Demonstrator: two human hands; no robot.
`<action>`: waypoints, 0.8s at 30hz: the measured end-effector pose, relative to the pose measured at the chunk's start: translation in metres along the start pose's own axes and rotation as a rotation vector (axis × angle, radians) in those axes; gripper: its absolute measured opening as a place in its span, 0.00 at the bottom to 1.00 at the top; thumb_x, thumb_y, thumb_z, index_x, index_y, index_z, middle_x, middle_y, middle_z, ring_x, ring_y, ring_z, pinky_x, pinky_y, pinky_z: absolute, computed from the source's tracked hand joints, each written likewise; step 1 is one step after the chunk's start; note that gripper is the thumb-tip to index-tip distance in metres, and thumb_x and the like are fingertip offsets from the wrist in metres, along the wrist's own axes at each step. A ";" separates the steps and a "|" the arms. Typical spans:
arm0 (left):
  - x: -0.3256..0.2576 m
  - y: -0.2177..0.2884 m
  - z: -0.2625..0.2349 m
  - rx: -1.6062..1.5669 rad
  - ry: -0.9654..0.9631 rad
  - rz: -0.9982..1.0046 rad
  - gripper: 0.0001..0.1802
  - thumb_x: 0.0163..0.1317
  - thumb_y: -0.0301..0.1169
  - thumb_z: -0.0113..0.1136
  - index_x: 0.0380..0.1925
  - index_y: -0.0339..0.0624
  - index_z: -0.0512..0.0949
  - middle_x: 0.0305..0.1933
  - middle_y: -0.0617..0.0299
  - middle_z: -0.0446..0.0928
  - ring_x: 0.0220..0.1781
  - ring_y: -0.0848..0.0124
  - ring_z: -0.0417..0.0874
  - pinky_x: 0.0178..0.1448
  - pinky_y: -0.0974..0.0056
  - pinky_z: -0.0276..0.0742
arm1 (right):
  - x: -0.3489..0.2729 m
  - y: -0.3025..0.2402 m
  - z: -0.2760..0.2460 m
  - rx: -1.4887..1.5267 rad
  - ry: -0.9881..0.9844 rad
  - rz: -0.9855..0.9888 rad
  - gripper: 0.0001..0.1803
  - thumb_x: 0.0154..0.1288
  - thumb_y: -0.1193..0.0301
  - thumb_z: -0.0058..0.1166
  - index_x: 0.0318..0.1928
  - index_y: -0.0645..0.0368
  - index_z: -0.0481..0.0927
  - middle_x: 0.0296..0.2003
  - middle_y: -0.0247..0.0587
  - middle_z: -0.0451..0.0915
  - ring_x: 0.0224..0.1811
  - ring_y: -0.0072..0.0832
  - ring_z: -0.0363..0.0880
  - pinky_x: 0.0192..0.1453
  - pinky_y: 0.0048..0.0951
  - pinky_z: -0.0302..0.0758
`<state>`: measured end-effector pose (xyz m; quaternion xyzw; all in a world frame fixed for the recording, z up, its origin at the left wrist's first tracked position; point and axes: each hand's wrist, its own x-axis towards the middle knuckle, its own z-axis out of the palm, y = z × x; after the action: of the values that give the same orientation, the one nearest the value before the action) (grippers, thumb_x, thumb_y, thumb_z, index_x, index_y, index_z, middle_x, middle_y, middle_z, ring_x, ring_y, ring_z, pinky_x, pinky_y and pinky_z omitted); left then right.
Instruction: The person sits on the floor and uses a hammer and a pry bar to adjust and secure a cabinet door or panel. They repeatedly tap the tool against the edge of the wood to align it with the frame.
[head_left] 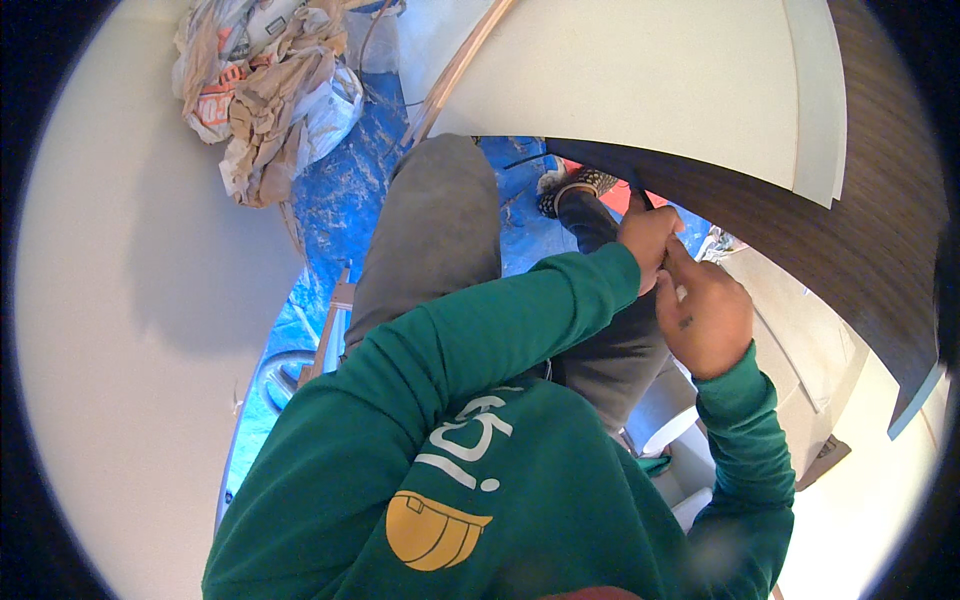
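My left hand (pixel 650 245) reaches across my body. It is closed around a thin dark tool (pixel 642 197) whose tip shows above the fist; its exact kind cannot be made out. Right beside it, touching or nearly so, is my right hand (pixel 705 312), with fingers curled in and thumb pointing at the left hand. Whatever the right fingers hold is hidden. Both hands are close to the lower edge of a dark wood-grain panel (pixel 860 255), which curves from the upper middle to the right. A pale board (pixel 680 85) lies against its upper side.
Crumpled plastic bags (pixel 275 110) lie at the upper left on a blue tarp (pixel 345 190). Thin wooden strips (pixel 462 65) lean near the top. A pale wall (pixel 150 300) fills the left. A white cylindrical container (pixel 660 412) stands by my leg; wooden bars (pixel 335 320) stand left of my knee.
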<state>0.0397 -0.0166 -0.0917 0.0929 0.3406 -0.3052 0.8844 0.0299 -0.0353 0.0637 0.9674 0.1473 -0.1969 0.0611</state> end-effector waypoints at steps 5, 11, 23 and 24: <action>0.006 -0.004 -0.012 0.044 -0.074 0.025 0.06 0.57 0.29 0.55 0.24 0.42 0.70 0.22 0.61 0.68 0.21 0.71 0.68 0.23 0.61 0.64 | 0.002 -0.002 0.007 -0.018 0.011 0.001 0.23 0.59 0.67 0.58 0.56 0.57 0.79 0.22 0.48 0.78 0.23 0.45 0.80 0.27 0.44 0.77; 0.005 0.001 -0.006 0.002 0.027 0.012 0.07 0.57 0.30 0.54 0.23 0.43 0.71 0.21 0.61 0.68 0.22 0.71 0.69 0.23 0.61 0.63 | 0.005 -0.002 0.007 0.002 -0.021 0.002 0.23 0.59 0.67 0.58 0.56 0.58 0.79 0.23 0.49 0.79 0.24 0.46 0.81 0.27 0.45 0.77; 0.030 -0.008 -0.030 -0.019 -0.010 -0.035 0.06 0.58 0.30 0.55 0.24 0.44 0.72 0.21 0.61 0.69 0.22 0.70 0.69 0.26 0.62 0.65 | 0.011 0.002 0.025 -0.029 -0.070 -0.015 0.23 0.60 0.66 0.56 0.56 0.59 0.76 0.23 0.51 0.80 0.24 0.48 0.82 0.27 0.48 0.78; 0.032 -0.009 -0.032 -0.004 -0.023 -0.033 0.06 0.58 0.30 0.55 0.24 0.43 0.72 0.21 0.61 0.69 0.22 0.70 0.69 0.26 0.62 0.65 | 0.011 0.003 0.027 -0.018 -0.064 -0.020 0.23 0.60 0.66 0.56 0.55 0.59 0.76 0.23 0.51 0.80 0.24 0.48 0.82 0.27 0.49 0.78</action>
<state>0.0351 -0.0270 -0.1365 0.0818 0.3323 -0.3199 0.8835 0.0310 -0.0399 0.0344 0.9585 0.1568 -0.2269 0.0722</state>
